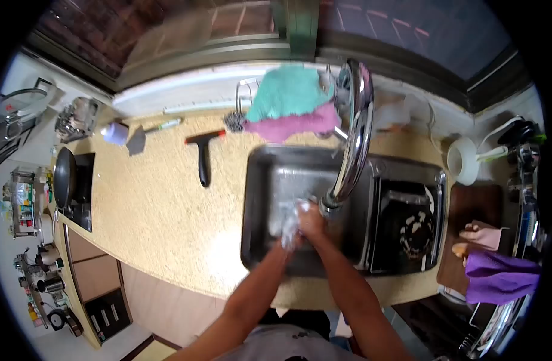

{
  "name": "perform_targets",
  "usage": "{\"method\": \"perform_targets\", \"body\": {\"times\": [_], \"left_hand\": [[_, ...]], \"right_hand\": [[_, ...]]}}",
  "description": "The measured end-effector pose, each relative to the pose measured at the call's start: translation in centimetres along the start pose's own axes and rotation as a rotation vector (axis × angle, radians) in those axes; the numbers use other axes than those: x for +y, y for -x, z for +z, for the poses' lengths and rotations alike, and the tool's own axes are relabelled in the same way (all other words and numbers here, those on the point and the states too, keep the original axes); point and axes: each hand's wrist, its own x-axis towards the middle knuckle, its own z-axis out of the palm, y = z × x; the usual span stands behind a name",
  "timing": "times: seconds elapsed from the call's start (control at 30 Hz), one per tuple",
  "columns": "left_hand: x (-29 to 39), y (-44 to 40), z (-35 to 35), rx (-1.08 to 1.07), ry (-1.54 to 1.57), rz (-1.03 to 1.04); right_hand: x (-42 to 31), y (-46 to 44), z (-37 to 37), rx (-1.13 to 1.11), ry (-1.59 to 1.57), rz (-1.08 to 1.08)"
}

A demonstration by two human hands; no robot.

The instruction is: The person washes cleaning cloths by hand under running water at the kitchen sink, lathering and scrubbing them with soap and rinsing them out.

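Observation:
Both my hands are together inside the left basin of the steel sink [247, 207]. My left hand [289, 231] is mostly covered by a blurred whitish mass, which could be suds or a wet cloth; its fingers cannot be made out. Against it, my right hand [312, 221] is curled, touching the same whitish mass. Just right of my right hand is the spout end of the chrome faucet [359, 129], which arches over the basin. Motion blur hides whether water is running.
A squeegee [203, 156] and a scraper [137, 140] lie on the counter [155, 198]. Green [291, 90] and pink cloths [300, 123] hang behind the sink. A black stove part [402, 234] sits in the right basin. A purple towel [498, 277] hangs at right.

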Motion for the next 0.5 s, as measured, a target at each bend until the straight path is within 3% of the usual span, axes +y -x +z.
{"method": "perform_targets", "body": {"times": [0.03, 0.1, 0.17, 0.27, 0.33, 0.37, 0.43, 0.47, 0.5], "left_hand": [[0.4, -0.1, -0.3, -0.021, 0.041, -0.041], [2.2, 0.8, 1.0, -0.027, 0.121, -0.149], [2.7, 2.6, 2.8, 0.016, 0.172, -0.199], [4.2, 4.1, 4.7, 0.014, 0.152, -0.178], [5.3, 3.7, 4.0, -0.05, 0.117, -0.12], [5.3, 2.7, 2.5, -0.043, 0.125, -0.116], [3.8, 0.1, -2.3, -0.203, 0.206, -0.141], [3.5, 0.5, -1.7, -0.021, 0.141, -0.133], [3.5, 0.3, -1.8, -0.018, 0.149, -0.128]], "right_hand": [[-2.5, 0.8, -0.8, 0.011, -0.14, 0.02], [-3.7, 2.2, -1.1, -0.21, 0.17, -0.129], [-0.4, 0.2, -0.2, -0.099, 0.214, 0.16], [3.0, -2.2, -0.2, -0.019, 0.183, 0.236], [2.4, -2.6, -0.9, 0.065, -0.203, 0.365], [2.2, -1.8, -0.4, 0.053, -0.201, 0.365], [1.7, 1.7, 1.2, 0.035, -0.604, 0.312], [-3.3, 2.8, -0.9, -0.083, -0.516, 0.318], [-4.4, 3.6, -0.9, -0.092, -0.513, 0.316]]}}
